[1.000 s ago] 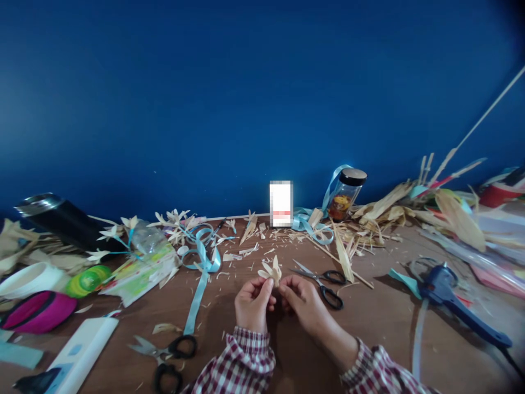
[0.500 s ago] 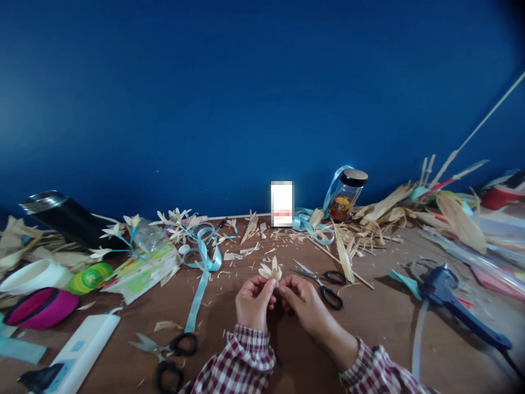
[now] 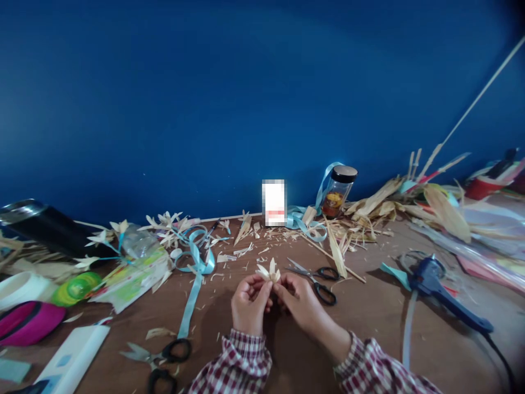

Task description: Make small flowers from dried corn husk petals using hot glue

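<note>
Between my two hands, low in the middle of the view, a small pale flower of dried husk petals (image 3: 269, 270) points upward. My left hand (image 3: 251, 302) pinches its base between thumb and fingers. From the other side, the thumb and fingertips of my right hand (image 3: 301, 301) close on the same base. The bottom of the flower is hidden by the fingertips. Just beyond my right hand lie black-handled scissors (image 3: 315, 276), blades pointing left. A second pair of scissors (image 3: 159, 358) rests near the front, left of my left sleeve.
Light blue ribbon (image 3: 192, 303) trails left of my hands. Finished husk flowers (image 3: 170, 227) and a dark bottle (image 3: 49, 230) lie at the back left. A glass jar (image 3: 336, 194) and dried husks (image 3: 377, 205) stand near the wall. A blue glue gun (image 3: 445, 295) lies right, beside a power strip's opposite side.
The view has shifted slightly right, so the table's things sit further left. My right fingers have come closer to the flower's base, and its petals look turned.
</note>
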{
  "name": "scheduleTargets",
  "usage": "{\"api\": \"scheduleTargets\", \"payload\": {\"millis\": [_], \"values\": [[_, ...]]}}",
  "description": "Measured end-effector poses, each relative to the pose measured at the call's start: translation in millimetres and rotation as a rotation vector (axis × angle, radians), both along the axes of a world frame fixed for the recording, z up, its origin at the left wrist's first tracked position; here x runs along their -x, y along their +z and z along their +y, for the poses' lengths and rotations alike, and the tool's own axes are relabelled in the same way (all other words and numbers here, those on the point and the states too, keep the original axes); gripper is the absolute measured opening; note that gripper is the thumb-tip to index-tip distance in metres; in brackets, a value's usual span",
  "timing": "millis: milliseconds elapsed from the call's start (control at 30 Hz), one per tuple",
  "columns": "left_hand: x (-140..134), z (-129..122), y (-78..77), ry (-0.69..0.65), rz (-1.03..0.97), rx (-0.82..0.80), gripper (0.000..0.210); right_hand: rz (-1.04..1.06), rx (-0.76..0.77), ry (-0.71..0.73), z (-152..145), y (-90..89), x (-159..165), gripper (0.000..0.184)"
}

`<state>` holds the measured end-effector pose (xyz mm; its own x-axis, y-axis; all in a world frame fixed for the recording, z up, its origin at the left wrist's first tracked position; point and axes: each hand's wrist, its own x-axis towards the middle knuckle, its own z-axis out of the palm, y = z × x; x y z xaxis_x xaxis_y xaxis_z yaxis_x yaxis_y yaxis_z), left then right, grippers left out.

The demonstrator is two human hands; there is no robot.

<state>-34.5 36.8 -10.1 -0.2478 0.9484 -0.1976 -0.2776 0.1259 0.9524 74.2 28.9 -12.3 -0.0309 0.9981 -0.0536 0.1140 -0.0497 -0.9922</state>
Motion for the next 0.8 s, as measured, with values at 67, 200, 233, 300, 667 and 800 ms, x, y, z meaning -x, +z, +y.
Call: {"api": "scheduleTargets", "payload": {"millis": [67,200,233,300,667,800], "values": [[-0.1,0.3,0.6,-0.006,-0.01,0.006,0.032,0.007,0.006,-0.002,0.2,0.7,0.0,0.023],[0.0,-0.3,0.7,-0.025,0.007,-0.004,0.029,0.007,0.012,-0.02,0.5,1.6,-0.4,0.023],[0.1,-0.7,0.5,-0.025,0.02,-0.009,0.027,0.009,0.014,-0.021,0.6,1.8,-0.6,0.024],[0.4,-1.3,-0.1,-0.024,0.05,-0.022,0.023,0.013,0.018,-0.024,0.8,2.4,-0.8,0.024],[2.3,-1.6,-4.2,-0.046,0.106,-0.034,0.021,-0.051,-0.047,-0.036,0.5,2.2,-1.4,0.02],[3.1,-1.5,-4.4,-0.059,0.131,-0.032,0.02,-0.054,-0.052,-0.038,0.2,3.0,-1.4,0.02]]}}
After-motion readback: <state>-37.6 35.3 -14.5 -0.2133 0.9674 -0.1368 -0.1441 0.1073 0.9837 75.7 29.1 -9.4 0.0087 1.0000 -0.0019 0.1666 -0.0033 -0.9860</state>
